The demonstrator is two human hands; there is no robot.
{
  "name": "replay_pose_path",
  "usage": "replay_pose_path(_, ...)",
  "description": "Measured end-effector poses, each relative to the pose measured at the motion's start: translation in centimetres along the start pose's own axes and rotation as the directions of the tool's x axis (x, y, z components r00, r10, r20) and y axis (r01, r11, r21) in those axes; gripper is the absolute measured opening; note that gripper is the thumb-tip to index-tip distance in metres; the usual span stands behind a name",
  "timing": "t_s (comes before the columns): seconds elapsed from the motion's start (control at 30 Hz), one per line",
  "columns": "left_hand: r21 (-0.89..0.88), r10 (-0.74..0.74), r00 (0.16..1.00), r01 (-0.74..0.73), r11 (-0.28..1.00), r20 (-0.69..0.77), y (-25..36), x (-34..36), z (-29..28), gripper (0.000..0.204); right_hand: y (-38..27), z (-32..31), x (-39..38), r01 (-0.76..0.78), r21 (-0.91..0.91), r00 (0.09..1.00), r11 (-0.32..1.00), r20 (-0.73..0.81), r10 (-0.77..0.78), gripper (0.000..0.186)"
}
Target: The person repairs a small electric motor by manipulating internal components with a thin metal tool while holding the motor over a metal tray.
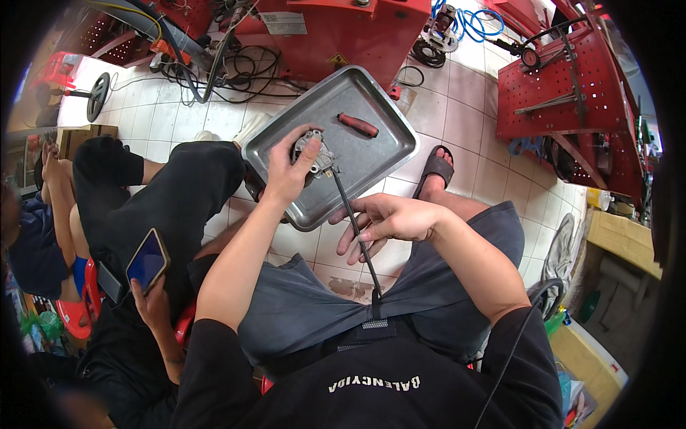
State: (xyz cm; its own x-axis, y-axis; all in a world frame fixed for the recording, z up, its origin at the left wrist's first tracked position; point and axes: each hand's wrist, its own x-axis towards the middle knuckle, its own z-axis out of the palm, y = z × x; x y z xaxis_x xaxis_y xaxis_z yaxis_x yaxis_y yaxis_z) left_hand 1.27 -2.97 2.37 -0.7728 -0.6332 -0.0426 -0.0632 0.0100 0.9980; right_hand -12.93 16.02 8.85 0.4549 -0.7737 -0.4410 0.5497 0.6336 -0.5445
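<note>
A dented metal tray (388,163) is at the centre, with a red tool handle (357,125) lying in it. My left hand (289,168) grips a silver cast-metal part (321,159) over the tray's left side, thumb on top. A long black cable or hose (341,193) runs from that part down toward my lap. My right hand (386,222) is loosely on this cable below the tray, thumb against it and the other fingers somewhat spread around it.
A red machine (332,28) with tangled cables stands ahead, and a red perforated tool cart (550,93) at right. At left a co-worker in black (136,200) sits close, holding a phone (146,261); another person (32,236) sits beyond. Cardboard (607,247) is at far right.
</note>
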Motion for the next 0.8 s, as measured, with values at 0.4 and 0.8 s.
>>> replay_pose_path(0.4, -0.015, -0.037, 0.999, 0.037, 0.999, -0.011, -0.8, -0.1, -0.1, 0.049, 1.1, -1.4, 1.0, 0.011, -0.199, 0.999, 0.98, -0.032, -0.018, 0.045)
replay_pose_path(0.8, 0.133, -0.033, 0.997, 0.041, 0.99, -0.063, -1.3, 0.5, -0.5, 0.045, 0.3, -1.3, 0.5, 0.014, -0.392, 0.99, 0.92, -0.126, -0.068, 0.04)
